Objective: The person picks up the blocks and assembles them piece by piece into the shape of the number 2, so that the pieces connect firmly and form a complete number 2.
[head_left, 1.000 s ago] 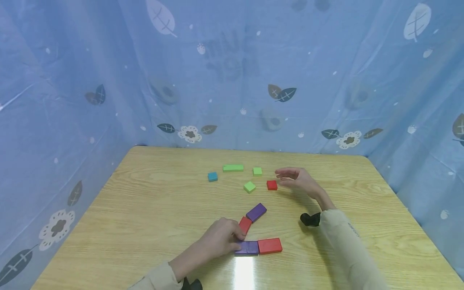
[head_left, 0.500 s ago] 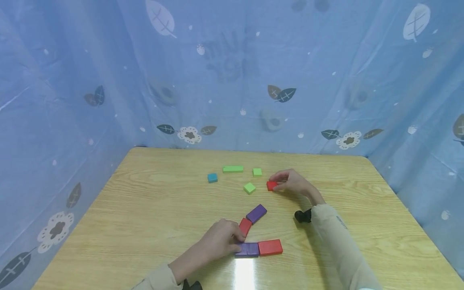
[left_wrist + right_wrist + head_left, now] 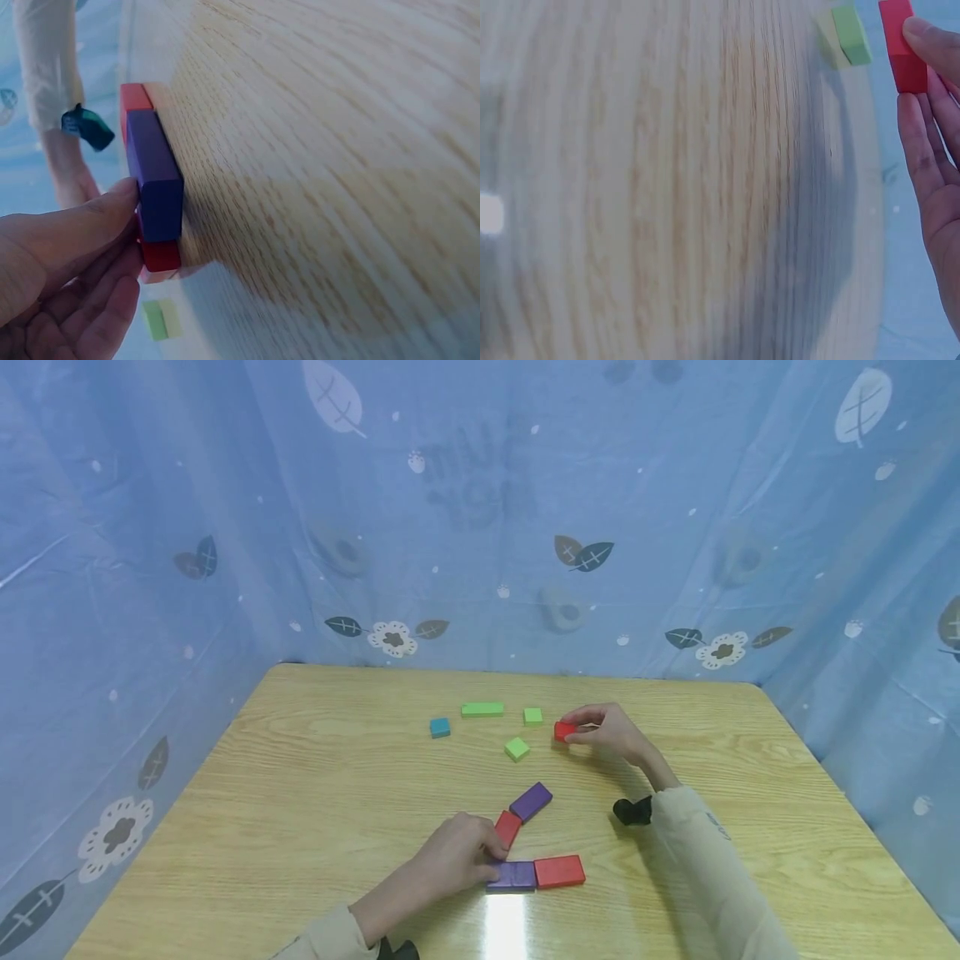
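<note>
My right hand (image 3: 617, 732) pinches a small red block (image 3: 906, 52) between thumb and fingers, a little above the far part of the table. Nearer me, my left hand (image 3: 455, 850) is at the corner of an angled row of blocks. Its thumb holds the left end of a purple block (image 3: 154, 154), and its fingertips are at a red block (image 3: 507, 828) behind. A longer red block (image 3: 559, 871) adjoins the purple one's right end. Beyond the rear red block, a second purple block (image 3: 531, 802) slants away to the right.
Two light green square blocks (image 3: 532, 717) lie left of my right hand. Farther left are a long green block (image 3: 482, 710) and a blue block (image 3: 440, 727). A blue patterned curtain (image 3: 480, 527) surrounds the wooden table (image 3: 315, 802) at the back and sides.
My right hand came in to the small red block, took hold of it and raised it slightly. The left hand and the row of blocks have stayed in place.
</note>
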The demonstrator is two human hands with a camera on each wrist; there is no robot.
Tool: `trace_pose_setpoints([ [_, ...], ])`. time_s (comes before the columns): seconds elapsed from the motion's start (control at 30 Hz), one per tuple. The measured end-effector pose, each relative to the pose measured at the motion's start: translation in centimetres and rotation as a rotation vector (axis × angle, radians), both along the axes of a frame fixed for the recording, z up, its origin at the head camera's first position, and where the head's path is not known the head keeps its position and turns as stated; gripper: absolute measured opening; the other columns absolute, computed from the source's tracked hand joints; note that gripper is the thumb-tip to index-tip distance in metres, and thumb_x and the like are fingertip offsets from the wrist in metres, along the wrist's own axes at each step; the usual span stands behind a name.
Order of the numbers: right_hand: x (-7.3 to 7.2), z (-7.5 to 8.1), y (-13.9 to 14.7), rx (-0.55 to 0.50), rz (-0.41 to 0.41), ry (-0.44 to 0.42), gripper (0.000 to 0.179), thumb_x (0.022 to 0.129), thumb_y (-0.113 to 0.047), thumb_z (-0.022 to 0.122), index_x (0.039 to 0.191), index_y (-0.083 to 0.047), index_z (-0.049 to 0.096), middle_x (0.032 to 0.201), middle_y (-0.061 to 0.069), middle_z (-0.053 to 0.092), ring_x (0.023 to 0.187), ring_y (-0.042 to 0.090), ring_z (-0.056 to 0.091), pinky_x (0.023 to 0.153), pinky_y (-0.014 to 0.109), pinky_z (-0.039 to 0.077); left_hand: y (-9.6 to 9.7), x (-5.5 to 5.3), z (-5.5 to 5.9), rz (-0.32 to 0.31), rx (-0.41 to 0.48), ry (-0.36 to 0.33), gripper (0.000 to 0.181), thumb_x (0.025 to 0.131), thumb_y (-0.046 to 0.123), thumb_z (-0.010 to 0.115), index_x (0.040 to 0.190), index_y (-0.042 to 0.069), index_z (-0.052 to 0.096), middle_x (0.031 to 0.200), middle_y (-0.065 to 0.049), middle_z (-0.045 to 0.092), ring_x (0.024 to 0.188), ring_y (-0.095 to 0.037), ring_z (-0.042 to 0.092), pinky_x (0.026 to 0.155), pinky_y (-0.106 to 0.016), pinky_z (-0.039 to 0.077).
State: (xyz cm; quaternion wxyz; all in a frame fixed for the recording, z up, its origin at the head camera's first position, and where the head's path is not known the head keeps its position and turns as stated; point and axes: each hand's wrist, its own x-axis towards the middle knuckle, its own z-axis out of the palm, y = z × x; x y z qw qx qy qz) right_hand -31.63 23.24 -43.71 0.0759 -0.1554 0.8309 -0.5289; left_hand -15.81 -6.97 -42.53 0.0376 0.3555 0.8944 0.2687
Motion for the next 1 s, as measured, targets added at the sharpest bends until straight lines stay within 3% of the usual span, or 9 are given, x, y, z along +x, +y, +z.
trace_pose_setpoints([
  [0.27,0.7,0.1,0.0,-0.059,0.015,-0.013,0.038,0.077,-0.006,0.079,0.112,0.005,0.066,0.110,0.020,0.067,0.092,0.017,0.067,0.076,0.026,0.055,0.1,0.0,-0.2,0.016,-0.021,-0.037,0.022,0.069,0.009,0.084,0.090,0.012,0.076,0.088,0.006,0.072,0.084,-0.004,0.064,0.079,-0.020,0.050],
  [0.6,2.0,0.9,-0.9,-0.050,0.031,0.008,0.036,0.077,-0.009,0.080,0.109,0.003,0.069,0.108,0.018,0.068,0.096,0.028,0.067,0.075,0.027,0.055,0.0,-0.1,0.0,0.012,-0.021,-0.021,0.023,0.068,0.010,0.084,0.089,0.012,0.076,0.087,0.006,0.072,0.082,-0.004,0.063,0.079,-0.020,0.051],
  [1.0,3.4,0.9,-1.5,0.020,0.195,0.036,0.030,0.076,-0.006,0.080,0.103,0.003,0.071,0.104,0.016,0.069,0.097,0.029,0.067,0.083,0.030,0.054,0.0,0.0,0.1,0.005,-0.005,-0.020,0.022,0.067,0.009,0.084,0.088,0.010,0.076,0.086,0.004,0.072,0.082,-0.006,0.064,0.078,-0.021,0.051],
])
